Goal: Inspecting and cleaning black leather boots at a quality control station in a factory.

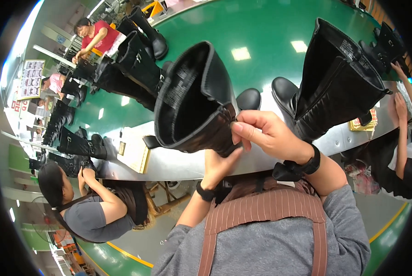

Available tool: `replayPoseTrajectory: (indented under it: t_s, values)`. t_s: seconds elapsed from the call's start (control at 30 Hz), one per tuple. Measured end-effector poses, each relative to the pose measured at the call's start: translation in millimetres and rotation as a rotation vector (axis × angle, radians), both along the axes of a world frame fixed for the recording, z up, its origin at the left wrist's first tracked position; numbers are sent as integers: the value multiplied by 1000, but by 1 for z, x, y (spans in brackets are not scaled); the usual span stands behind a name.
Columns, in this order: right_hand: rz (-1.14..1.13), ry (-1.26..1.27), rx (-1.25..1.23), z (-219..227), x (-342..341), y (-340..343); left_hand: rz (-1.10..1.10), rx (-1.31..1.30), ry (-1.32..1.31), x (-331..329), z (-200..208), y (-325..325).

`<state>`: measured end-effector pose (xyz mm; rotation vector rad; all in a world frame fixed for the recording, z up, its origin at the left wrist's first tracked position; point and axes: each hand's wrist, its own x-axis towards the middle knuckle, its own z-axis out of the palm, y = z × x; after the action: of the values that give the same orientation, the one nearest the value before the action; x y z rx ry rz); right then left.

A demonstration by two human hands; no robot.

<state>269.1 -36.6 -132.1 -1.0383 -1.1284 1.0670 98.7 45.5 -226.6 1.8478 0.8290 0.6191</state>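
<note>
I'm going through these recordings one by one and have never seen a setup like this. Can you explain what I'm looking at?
There is no robot here, just a person's bare hands. The single picture comes from a wide fisheye camera on that person's head, looking down, so straight edges bend. The right hand pinches the side of a tall black boot near its top edge. The left hand is at the same boot's shaft; its fingers are partly hidden. A second tall boot stands to the right. Below runs a grey metal ledge, with a paper stack on the left. A co-worker sits at the left.
</note>
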Motion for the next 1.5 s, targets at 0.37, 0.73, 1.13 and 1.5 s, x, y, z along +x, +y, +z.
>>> replayPoseTrajectory:
  t_s: [0.37,0.73,1.13,1.5]
  values:
    - [-130,-201,40,4,-7,7,-4,1230,224,18,210,2]
    - [-60,-138,39,8,-8,11,344,800,-532,-4,83,21]
    - [96,-266,110,95,-6,-24,60,72,-263,16,17,-14]
    - [-374,-1184,-989,-32,64,-158,468,919,-557,2,-12,-8]
